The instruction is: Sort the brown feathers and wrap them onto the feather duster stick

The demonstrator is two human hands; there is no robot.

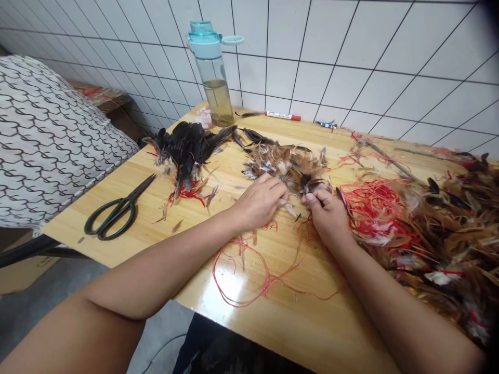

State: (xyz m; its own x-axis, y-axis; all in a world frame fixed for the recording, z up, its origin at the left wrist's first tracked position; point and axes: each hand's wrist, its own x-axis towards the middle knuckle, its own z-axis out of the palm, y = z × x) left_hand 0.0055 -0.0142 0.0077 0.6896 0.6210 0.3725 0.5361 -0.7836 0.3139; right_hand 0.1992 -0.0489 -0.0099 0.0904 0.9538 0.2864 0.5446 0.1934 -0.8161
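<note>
My left hand point(260, 201) and my right hand point(327, 213) rest close together on the wooden table point(280, 311), both with fingers curled in a pinch. Between them they grip small brown feathers at the near edge of a brown feather pile point(286, 166). A loose loop of red thread point(249, 275) lies on the table just in front of my hands. A larger tangle of red thread point(368, 205) sits right beside my right hand.
A pile of black feathers point(187, 148) lies at the back left, dark scissors point(117, 210) near the left edge. A water bottle point(212, 75) and a red marker point(283, 116) stand by the tiled wall. A big heap of brown feathers point(448, 234) fills the right side.
</note>
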